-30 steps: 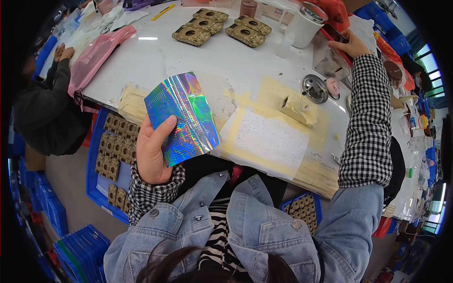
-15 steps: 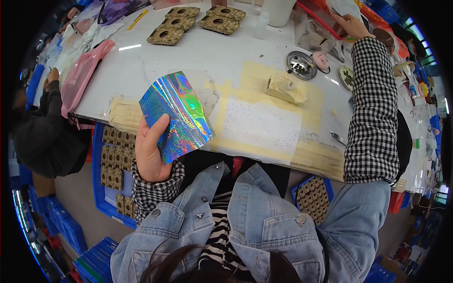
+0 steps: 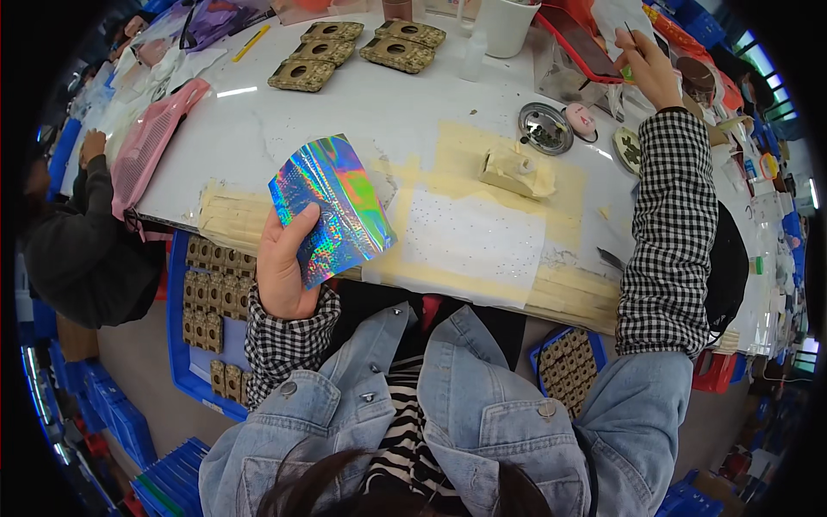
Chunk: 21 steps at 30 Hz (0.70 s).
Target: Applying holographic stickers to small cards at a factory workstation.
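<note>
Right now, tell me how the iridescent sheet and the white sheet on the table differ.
Finish: the iridescent sheet is shiny with shifting rainbow colours, while the white sheet is pale and scattered with tiny specks. Pose: the iridescent sheet is tilted and slightly curved, gripped in the left hand; the white sheet lies flat on the table, untouched by either hand. Both are thin pieces.

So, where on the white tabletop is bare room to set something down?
A broad bare patch of white tabletop lies between the pink mesh item and the camouflage pieces; another lies between those pieces and the yellow tape. It is crowded around the right hand, beside the red-edged object.
</note>
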Available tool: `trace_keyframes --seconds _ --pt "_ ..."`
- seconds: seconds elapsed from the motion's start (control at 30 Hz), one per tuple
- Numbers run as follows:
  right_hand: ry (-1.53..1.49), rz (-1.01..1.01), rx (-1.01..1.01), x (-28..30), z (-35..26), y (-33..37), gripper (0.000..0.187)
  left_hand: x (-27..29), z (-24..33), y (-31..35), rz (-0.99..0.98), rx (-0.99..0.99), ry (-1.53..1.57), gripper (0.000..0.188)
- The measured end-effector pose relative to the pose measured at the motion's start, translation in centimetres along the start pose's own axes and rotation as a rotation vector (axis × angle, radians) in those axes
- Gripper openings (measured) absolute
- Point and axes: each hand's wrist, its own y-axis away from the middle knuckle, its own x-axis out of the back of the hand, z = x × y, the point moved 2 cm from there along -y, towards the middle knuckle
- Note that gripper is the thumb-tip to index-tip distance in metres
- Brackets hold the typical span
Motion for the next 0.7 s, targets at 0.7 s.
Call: trace_keyframes --seconds 0.7 --pt "-0.016 0.194 0.048 -2.5 -1.2 -0.6 0.041 0.0 -0.2 0.1 -0.019 -0.006 0.02 0.03"
